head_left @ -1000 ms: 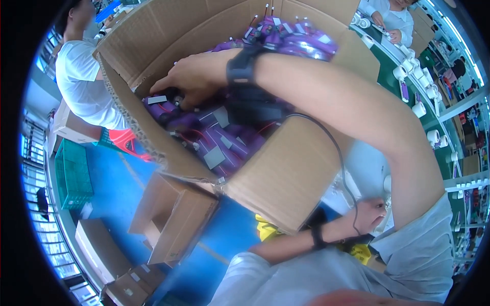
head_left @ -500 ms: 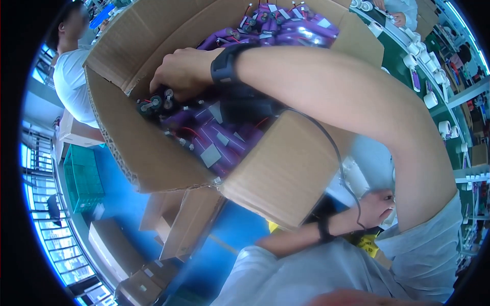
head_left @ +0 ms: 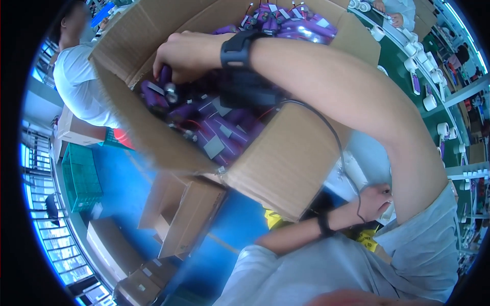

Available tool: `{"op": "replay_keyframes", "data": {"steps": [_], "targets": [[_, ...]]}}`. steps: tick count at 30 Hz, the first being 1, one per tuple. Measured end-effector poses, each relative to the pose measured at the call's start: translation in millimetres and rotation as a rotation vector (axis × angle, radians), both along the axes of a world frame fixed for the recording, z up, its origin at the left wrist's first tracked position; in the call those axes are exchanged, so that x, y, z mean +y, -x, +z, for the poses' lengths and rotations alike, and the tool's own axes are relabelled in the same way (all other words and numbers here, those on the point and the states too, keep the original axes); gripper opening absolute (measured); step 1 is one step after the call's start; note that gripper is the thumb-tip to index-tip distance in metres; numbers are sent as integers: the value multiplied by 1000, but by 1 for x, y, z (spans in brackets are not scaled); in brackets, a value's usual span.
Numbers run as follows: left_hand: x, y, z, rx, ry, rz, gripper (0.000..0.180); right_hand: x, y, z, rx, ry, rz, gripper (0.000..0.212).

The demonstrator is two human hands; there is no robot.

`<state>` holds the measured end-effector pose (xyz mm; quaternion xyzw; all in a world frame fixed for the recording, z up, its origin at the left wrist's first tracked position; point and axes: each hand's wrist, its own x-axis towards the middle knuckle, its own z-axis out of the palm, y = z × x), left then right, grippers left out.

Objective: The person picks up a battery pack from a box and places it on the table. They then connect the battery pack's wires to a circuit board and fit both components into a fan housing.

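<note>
My right hand (head_left: 186,55), a black band on its wrist, reaches across into an open cardboard box (head_left: 280,158). Its fingers are closed around a purple battery pack (head_left: 164,76) near the box's left wall; the fingertips are partly hidden. Below and beside it lie more purple battery packs (head_left: 219,135) with white labels, thin red wires and small white connectors. Another heap of packs (head_left: 301,28) fills the far end. Low on the right, my left hand (head_left: 376,200) is curled closed beside something white; what it holds, if anything, is hidden.
A dark cable (head_left: 334,140) hangs over the box's near flap. To the right runs a green bench (head_left: 403,81) with white cylindrical parts. A co-worker in white (head_left: 81,81) stands at the left. Below are a green crate (head_left: 81,176) and an open carton (head_left: 186,219).
My right hand has lifted slightly, and the purple battery pack at its fingers now shows its side rather than its dark ends. My left hand has barely moved.
</note>
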<state>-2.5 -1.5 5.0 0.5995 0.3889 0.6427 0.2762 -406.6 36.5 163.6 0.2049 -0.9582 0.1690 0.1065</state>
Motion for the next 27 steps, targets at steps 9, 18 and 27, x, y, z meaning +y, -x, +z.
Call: {"op": "replay_keyframes", "data": {"steps": [9, 18, 27], "targets": [[-8, 12, 14, 24, 81, -49, 9, 26, -18, 42, -42, -72, -74, 35], [-11, 28, 21, 30, 65, -42, 9, 59, -110, 155, 187, -27, -71, 29], [-13, 39, 21, 104, 78, -100, 10, 102, -220, 186, 303, -107, -322, 32]]}}
